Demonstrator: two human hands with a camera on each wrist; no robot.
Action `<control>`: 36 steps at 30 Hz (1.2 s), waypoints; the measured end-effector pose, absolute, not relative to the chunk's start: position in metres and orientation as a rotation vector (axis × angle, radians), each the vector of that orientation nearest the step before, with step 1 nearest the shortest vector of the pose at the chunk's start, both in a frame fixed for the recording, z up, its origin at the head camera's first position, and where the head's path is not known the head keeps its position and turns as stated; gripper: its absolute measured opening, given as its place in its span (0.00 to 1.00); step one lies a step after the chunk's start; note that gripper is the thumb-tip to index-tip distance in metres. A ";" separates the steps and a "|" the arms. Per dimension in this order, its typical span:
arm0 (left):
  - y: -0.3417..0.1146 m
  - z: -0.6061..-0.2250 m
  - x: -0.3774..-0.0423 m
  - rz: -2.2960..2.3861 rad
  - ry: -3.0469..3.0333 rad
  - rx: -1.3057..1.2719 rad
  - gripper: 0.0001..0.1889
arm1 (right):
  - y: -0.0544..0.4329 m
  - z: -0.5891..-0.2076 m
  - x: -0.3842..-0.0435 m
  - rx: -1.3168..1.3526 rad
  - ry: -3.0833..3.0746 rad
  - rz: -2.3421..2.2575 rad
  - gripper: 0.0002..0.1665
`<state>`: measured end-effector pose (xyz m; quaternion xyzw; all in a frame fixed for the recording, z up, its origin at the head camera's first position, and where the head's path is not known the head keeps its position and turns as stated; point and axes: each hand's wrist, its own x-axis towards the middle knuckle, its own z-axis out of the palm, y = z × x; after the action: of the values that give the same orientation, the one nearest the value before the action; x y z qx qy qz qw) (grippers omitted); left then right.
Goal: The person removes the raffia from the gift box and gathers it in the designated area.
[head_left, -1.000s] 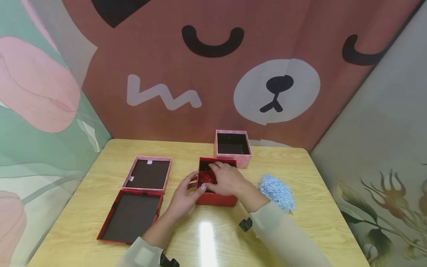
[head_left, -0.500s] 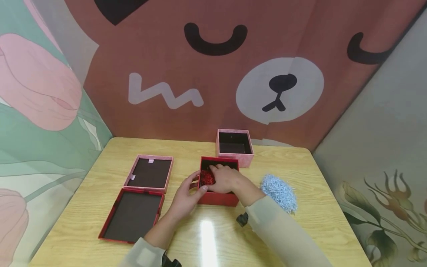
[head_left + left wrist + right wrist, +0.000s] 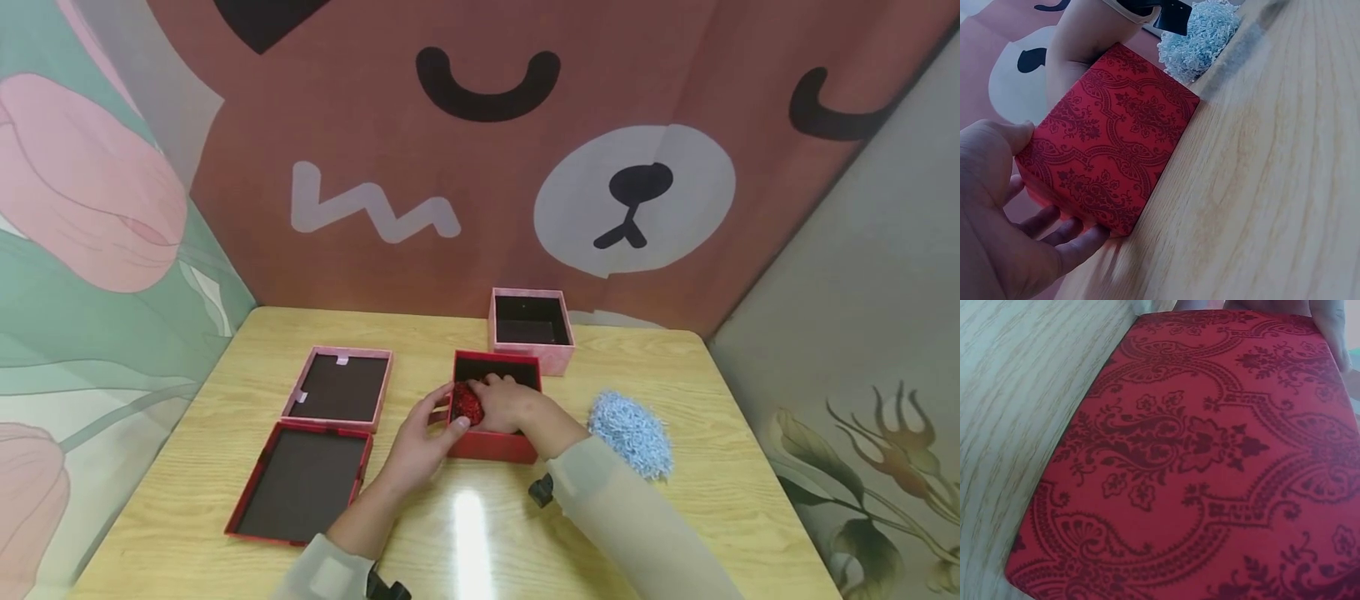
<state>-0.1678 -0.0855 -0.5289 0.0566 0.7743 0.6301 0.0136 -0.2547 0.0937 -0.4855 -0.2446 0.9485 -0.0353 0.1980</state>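
Observation:
A red patterned box [image 3: 491, 447] stands uncovered at mid table. My left hand [image 3: 417, 443] grips its near left corner, thumb at the rim and fingers along the left wall. In the left wrist view, that hand [image 3: 1004, 206] holds the patterned box [image 3: 1110, 137]. Inside the box, my right hand [image 3: 504, 405] has its fingers curled at a bunch of red shredded paper [image 3: 468, 404] by the left wall; some fingertips are hidden. The right wrist view is mostly filled by the box's wall [image 3: 1179, 456].
Behind the red box is an uncovered pink box [image 3: 552, 360]. Pale blue shredded paper [image 3: 632, 435] lies to the right. At left, a pink lid [image 3: 347, 388] and a red lid [image 3: 298, 485] lie inside-up on the wooden table [image 3: 187, 433].
My right hand has sunk deeper into the red box, and the red shredded paper is bunched toward the left wall. My left hand keeps its place on the box.

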 end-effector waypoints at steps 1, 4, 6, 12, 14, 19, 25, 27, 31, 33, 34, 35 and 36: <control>-0.085 -0.529 -0.168 1.969 2.408 0.173 0.35 | 0.094 -0.485 -0.255 -0.694 2.648 -0.109 0.53; -0.085 -0.530 -0.168 1.973 2.398 0.153 0.35 | 0.094 -0.484 -0.255 -0.727 2.626 -0.158 0.51; -0.085 -0.530 -0.169 1.974 2.393 0.140 0.34 | 0.095 -0.483 -0.257 -0.758 2.610 -0.184 0.49; -0.084 -0.531 -0.170 1.981 2.390 0.100 0.35 | 0.095 -0.483 -0.261 -0.878 2.522 -0.309 0.39; -0.085 -0.530 -0.170 1.977 2.400 0.101 0.34 | 0.096 -0.483 -0.262 -0.869 2.485 -0.350 0.36; -0.086 -0.528 -0.168 1.955 2.405 0.129 0.34 | 0.099 -0.484 -0.265 -0.797 2.381 -0.439 0.27; -0.086 -0.528 -0.168 1.917 2.402 0.120 0.35 | 0.102 -0.485 -0.266 -0.821 2.315 -0.507 0.21; -0.086 -0.529 -0.168 1.908 2.404 0.121 0.35 | 0.102 -0.485 -0.267 -0.847 2.309 -0.516 0.18; -0.086 -0.528 -0.167 1.906 2.403 0.127 0.35 | 0.103 -0.481 -0.267 -0.881 2.302 -0.553 0.12; -0.086 -0.528 -0.168 1.904 2.396 0.125 0.35 | 0.104 -0.478 -0.268 -0.885 2.290 -0.583 0.08; -0.086 -0.528 -0.168 1.904 2.391 0.128 0.35 | 0.105 -0.476 -0.268 -0.888 2.283 -0.599 0.07; -0.086 -0.529 -0.168 1.905 2.385 0.129 0.35 | 0.107 -0.475 -0.269 -0.888 2.272 -0.619 0.06; -0.086 -0.529 -0.168 1.906 2.380 0.133 0.35 | 0.108 -0.472 -0.270 -0.891 2.267 -0.627 0.06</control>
<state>-0.1678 -0.0862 -0.5288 0.0434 0.7790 0.6239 0.0446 -0.2696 0.1080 -0.4723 -0.3368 0.8575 -0.2373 0.3080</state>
